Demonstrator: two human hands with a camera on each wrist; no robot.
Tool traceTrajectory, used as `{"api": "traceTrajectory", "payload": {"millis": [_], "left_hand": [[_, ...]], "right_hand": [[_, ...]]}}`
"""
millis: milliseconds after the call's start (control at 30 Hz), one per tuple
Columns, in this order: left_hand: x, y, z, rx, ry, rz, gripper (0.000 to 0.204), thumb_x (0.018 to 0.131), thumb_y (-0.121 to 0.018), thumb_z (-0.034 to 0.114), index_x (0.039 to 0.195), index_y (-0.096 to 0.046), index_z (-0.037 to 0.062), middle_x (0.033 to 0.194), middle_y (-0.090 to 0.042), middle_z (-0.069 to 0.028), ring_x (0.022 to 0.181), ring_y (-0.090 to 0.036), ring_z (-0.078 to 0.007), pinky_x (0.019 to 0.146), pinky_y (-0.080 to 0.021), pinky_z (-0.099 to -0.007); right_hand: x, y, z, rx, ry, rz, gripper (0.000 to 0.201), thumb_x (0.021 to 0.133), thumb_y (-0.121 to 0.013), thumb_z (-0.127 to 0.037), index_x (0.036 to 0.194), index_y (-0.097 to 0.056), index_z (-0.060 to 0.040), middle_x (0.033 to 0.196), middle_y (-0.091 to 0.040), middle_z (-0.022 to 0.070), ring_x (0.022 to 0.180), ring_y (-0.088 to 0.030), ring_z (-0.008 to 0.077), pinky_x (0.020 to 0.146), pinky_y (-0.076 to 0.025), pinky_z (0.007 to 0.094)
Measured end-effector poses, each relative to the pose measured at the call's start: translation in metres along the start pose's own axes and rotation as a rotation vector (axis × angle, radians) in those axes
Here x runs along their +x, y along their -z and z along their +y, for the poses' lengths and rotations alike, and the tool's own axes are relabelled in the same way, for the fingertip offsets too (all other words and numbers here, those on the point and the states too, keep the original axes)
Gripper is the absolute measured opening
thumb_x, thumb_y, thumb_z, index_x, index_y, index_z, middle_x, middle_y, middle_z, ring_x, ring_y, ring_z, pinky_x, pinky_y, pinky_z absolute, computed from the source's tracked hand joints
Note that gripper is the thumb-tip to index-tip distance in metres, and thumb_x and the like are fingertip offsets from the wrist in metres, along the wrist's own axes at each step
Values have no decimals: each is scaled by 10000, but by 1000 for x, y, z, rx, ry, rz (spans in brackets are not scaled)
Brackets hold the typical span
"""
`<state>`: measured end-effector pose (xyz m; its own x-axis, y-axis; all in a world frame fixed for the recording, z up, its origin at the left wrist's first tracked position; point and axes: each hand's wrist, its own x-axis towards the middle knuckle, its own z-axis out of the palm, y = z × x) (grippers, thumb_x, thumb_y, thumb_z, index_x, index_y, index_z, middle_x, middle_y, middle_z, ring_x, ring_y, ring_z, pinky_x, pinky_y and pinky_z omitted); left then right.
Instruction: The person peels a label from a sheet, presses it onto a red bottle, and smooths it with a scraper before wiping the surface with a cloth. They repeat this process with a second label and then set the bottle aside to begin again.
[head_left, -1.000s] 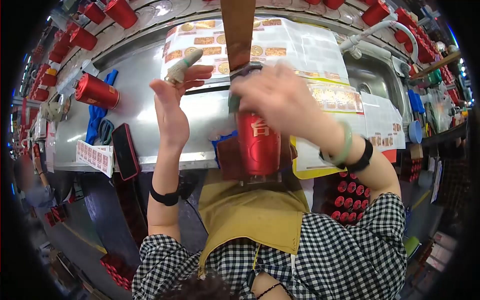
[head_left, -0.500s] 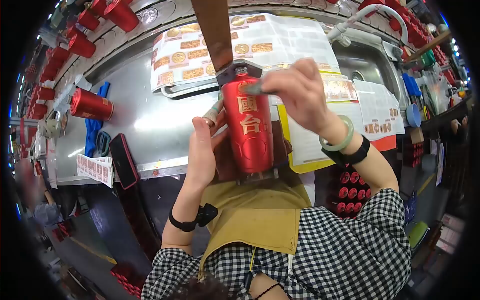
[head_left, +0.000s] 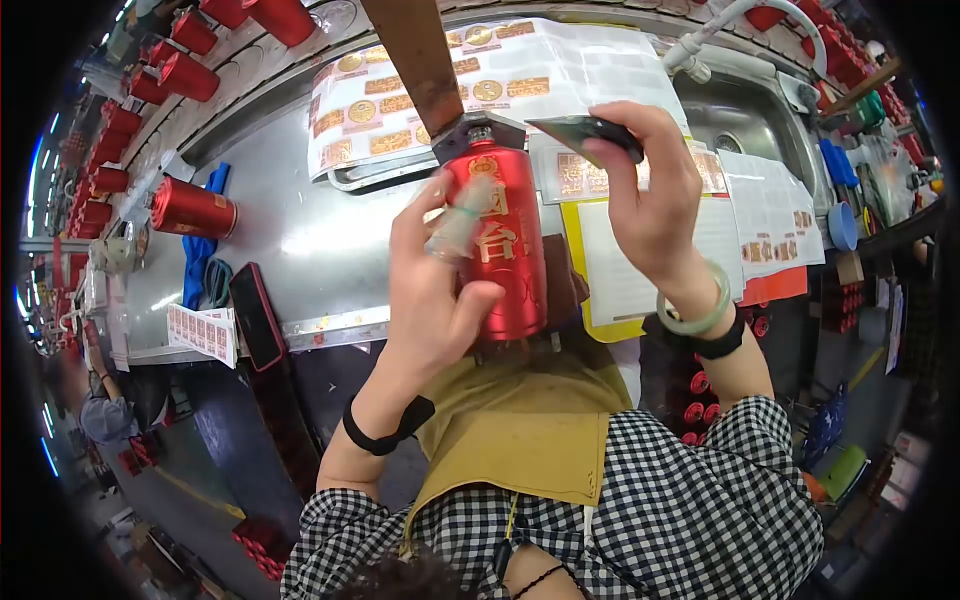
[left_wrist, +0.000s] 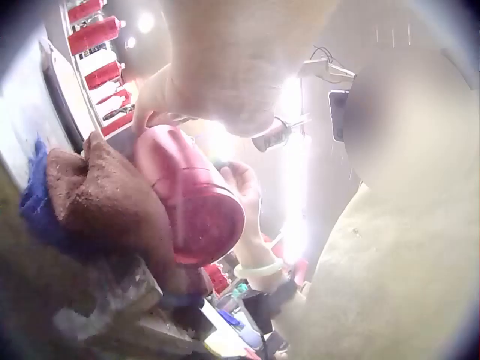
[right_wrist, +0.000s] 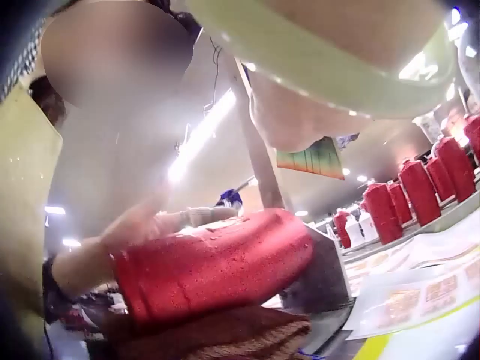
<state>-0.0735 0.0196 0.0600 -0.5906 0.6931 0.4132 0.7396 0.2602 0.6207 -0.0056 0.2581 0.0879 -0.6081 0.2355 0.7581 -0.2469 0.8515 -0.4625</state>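
Head view: the left hand [head_left: 430,285], partly blurred, has its fingers loosely extended over the red bottle [head_left: 515,270], gripping nothing; the right hand [head_left: 660,195] pinches a dark flat tool [head_left: 605,130] between thumb and fingers, raised apart from the bottle. The bottle lies on its side over a brown cloth [left_wrist: 105,187] at the near edge of the table [head_left: 285,250]. Along that edge lie a phone [head_left: 258,318], left, and a yellow folder [head_left: 612,332], right.
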Motion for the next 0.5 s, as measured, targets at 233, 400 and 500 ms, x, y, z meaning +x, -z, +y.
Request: {"api": "traceTrajectory", "payload": {"millis": [233, 400, 500], "left_hand": [[10, 14, 29, 281, -31, -282, 871, 614, -882, 594, 1395, -678, 267, 1562, -276, -338, 1251, -450, -497, 1026, -488, -535], [4, 17, 27, 273, -103, -328, 837, 616, -885, 586, 1367, -694, 267, 1601, -189, -354, 1306, -414, -544, 1060, -482, -553], [15, 15, 28, 297, -58, -272, 857, 604, -897, 573, 1375, -691, 258, 1511, -326, -314, 1239, -478, -495, 996, -510, -531]], "right_hand": [[-21, 16, -15, 60, -125, 6, 290, 840, -746, 79, 1104, -664, -10, 1022, -706, 97, 875, -677, 248, 752, -544, 340], [-29, 22, -17, 76, -146, 9, 290, 868, -727, 85, 1138, -665, -1, 1012, -694, 96, 846, -671, 218, 747, -542, 312], [-32, 22, -18, 74, -166, -20, 286, 876, -719, 81, 1144, -665, -4, 1017, -703, 95, 854, -668, 214, 752, -535, 306]]}}
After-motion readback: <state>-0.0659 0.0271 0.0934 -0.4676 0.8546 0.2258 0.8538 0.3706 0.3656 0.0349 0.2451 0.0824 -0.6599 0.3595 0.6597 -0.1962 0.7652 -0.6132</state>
